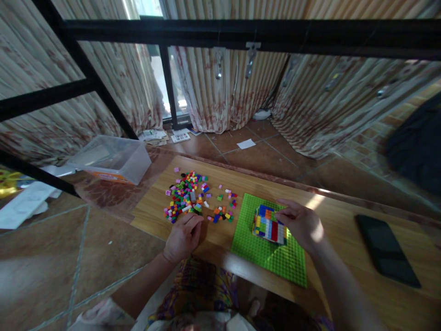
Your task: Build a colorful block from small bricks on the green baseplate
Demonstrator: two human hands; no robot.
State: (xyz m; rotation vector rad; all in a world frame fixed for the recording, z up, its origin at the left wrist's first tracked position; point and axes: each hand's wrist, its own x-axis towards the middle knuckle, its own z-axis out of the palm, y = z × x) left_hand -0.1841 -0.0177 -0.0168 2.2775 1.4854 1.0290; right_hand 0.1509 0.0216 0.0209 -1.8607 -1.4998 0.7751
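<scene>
A green studded baseplate (pixel 272 253) lies on the wooden table (pixel 344 230). A small multicoloured brick block (pixel 268 224) stands on the plate. My right hand (pixel 301 224) rests against the block's right and top side, fingers curled on it. My left hand (pixel 183 235) lies at the near edge of a pile of small coloured bricks (pixel 188 196), its fingers curled in a pinch at the bricks; what they hold is hidden.
A black phone (pixel 386 250) lies on the table at the right. A clear plastic box (pixel 112 158) sits on the floor at the left. A black metal frame (pixel 241 34) crosses overhead. Papers lie by the curtains.
</scene>
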